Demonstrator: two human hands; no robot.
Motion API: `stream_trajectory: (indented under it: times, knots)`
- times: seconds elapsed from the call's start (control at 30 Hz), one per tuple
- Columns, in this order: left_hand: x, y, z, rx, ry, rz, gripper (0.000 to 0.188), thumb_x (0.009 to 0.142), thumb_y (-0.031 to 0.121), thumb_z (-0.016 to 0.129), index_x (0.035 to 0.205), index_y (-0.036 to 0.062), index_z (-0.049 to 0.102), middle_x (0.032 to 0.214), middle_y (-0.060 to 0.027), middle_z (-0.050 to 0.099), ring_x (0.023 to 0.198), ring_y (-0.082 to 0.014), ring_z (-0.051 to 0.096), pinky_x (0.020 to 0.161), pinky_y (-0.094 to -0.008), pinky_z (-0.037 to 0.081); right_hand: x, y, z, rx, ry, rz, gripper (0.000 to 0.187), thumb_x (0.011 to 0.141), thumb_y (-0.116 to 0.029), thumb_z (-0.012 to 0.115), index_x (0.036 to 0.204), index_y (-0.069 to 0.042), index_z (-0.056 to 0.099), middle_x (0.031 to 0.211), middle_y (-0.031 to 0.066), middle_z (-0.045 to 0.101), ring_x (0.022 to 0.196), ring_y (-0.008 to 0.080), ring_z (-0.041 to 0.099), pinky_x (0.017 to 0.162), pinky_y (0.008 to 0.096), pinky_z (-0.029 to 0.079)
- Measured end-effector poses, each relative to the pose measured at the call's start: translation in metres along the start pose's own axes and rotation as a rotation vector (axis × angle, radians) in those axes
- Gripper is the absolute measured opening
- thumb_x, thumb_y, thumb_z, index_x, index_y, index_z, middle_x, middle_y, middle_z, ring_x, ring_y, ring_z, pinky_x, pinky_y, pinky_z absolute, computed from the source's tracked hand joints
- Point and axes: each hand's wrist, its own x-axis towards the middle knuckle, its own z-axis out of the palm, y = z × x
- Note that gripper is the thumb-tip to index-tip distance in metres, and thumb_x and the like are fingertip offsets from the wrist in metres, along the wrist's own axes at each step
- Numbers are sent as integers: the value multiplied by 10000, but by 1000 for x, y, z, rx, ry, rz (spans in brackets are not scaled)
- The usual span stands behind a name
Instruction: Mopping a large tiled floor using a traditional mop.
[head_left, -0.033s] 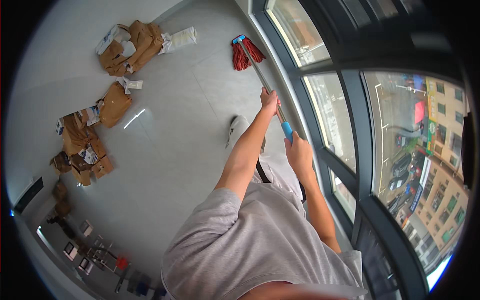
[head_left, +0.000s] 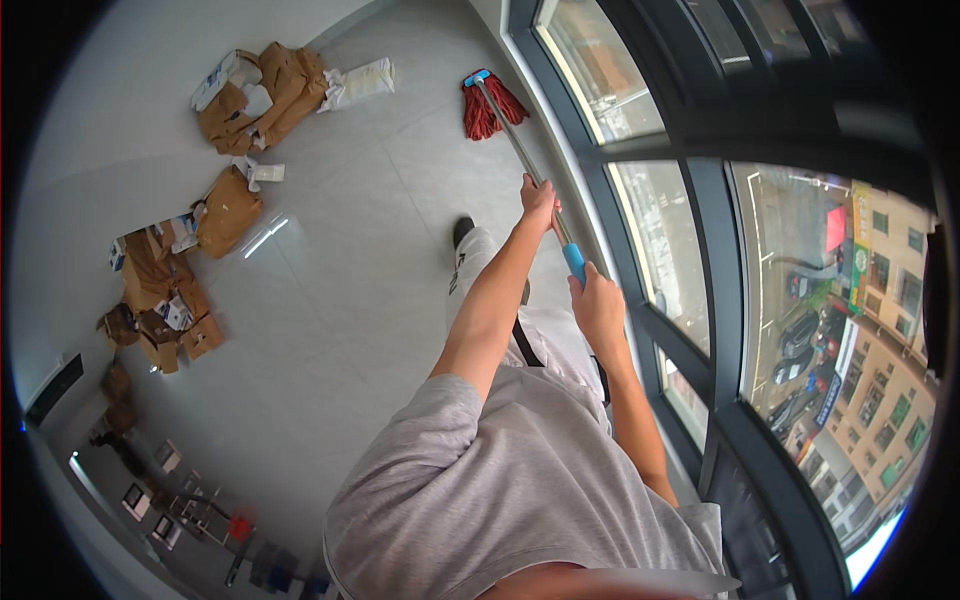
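A mop [head_left: 517,142] with a metal pole, a blue clamp and red strands reaches away from me along the window side. Its strands [head_left: 497,110] lie spread on the grey floor, close to the wall's low edge. My left hand [head_left: 540,203] is wrapped round the middle of the pole. Further back, my right hand [head_left: 598,308] closes on the upper end, at the blue grip [head_left: 573,260]; part of that grip is hidden by the fingers.
Large glazed windows with dark frames [head_left: 728,270] run along my right. Flattened brown cardboard [head_left: 292,95], a white packet [head_left: 360,84] and more brown packaging [head_left: 228,212] lie at the left wall. Chairs and other items stand at lower left. My dark shoe [head_left: 462,230] is left of the pole.
My left leg has shifted slightly forward, and its dark shoe tip now shows. Both hands keep their places on the mop, and its strands stay about where they were.
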Motion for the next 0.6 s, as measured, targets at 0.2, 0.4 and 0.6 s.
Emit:
stream_trajectory:
  times: [0.2,0.4,0.6]
  knots:
    - [169,192,20,11,-30,114,378,898,72,466,1251,126,345,640,-63,433,415,-153,431,357,-329,387,212,-122,4,50,45,24,275,888,-223,607,1010,22,577,711,255,635,685,456,621,615,545,480]
    - [359,441,-15,74,-7,341,437,876,74,491,1297,113,377,620,-49,463,386,-152,441,327,-316,391,447,-312,9,115,34,-82,270,908,-247,580,955,15,536,715,267,624,712,459,619,627,548,473]
    - [334,523,38,139,-77,127,437,858,48,502,1272,113,378,652,-59,473,372,-152,428,319,-305,382,484,-375,-57,261,-30,169,262,911,-230,579,944,29,558,728,288,603,726,487,582,644,555,437]
